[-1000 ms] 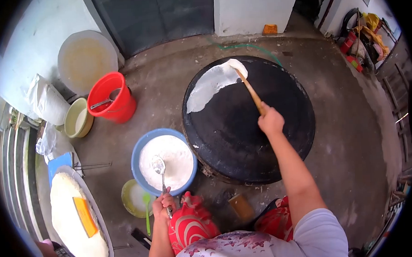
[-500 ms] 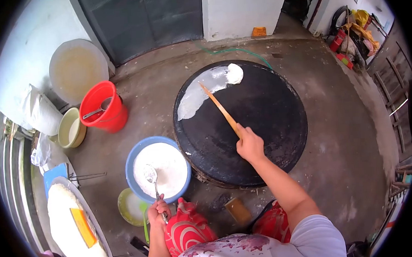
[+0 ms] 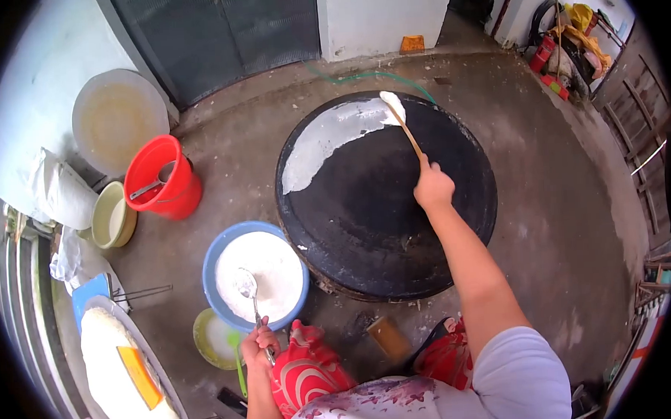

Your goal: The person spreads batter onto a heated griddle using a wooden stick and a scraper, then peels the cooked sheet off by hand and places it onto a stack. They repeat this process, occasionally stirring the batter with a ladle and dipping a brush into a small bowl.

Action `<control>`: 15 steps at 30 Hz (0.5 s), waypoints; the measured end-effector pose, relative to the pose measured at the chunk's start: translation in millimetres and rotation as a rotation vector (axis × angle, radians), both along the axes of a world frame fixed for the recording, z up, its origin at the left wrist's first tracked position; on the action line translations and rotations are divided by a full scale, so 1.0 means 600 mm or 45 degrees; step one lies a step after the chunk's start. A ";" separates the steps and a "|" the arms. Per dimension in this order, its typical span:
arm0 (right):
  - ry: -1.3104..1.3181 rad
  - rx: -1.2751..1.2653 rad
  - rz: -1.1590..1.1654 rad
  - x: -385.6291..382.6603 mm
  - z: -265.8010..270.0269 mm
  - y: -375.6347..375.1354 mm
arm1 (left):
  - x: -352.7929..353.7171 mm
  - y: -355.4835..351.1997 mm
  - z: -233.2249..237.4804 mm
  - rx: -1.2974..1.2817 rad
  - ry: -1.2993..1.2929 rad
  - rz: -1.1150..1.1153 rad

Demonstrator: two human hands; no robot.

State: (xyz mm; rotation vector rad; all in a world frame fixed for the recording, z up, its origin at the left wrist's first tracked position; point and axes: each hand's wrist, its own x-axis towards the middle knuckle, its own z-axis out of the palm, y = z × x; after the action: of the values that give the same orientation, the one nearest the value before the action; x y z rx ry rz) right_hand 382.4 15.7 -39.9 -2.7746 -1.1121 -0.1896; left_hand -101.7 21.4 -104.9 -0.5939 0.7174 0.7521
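My right hand [image 3: 433, 184] is closed round the handle of a long wooden spatula [image 3: 405, 128] and reaches over a big round black griddle [image 3: 373, 215]. The spatula's far end touches a lump of white batter [image 3: 393, 104] near the griddle's back edge. From there a thin white batter layer [image 3: 325, 139] curves along the back-left rim. My left hand [image 3: 260, 346] grips the handle of a metal spoon [image 3: 247, 284], whose bowl rests over the white batter in a blue basin [image 3: 210, 267]. The basin stands beside the griddle.
Left of the basin are a red bucket [image 3: 172, 198] with a ladle, a pale green bowl [image 3: 115, 223] and a stack of white sheets [image 3: 114, 376] bearing an orange piece [image 3: 139, 377]. A small green bowl [image 3: 206, 342] and a brown block [image 3: 390, 338] lie near my knees.
My right hand has moved forward and right, carrying the spatula's tip to the batter lump. The white layer now reaches farther along the back rim. My left hand stays in place.
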 end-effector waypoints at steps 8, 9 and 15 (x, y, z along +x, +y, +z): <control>-0.029 -0.105 0.059 -0.076 0.001 -0.024 | 0.005 0.001 -0.001 -0.010 0.056 -0.004; 0.025 -0.117 -0.024 -0.041 0.004 -0.038 | 0.004 0.002 0.001 0.013 0.081 -0.014; 0.284 0.103 -0.026 -0.102 0.049 -0.040 | -0.003 0.007 -0.011 0.019 0.025 0.001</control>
State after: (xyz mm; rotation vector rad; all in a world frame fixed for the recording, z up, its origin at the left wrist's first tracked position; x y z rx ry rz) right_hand 321.5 -8.1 -10.8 -2.6573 -0.9979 0.0695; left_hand -103.5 25.6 -111.6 -0.5738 0.7293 0.7644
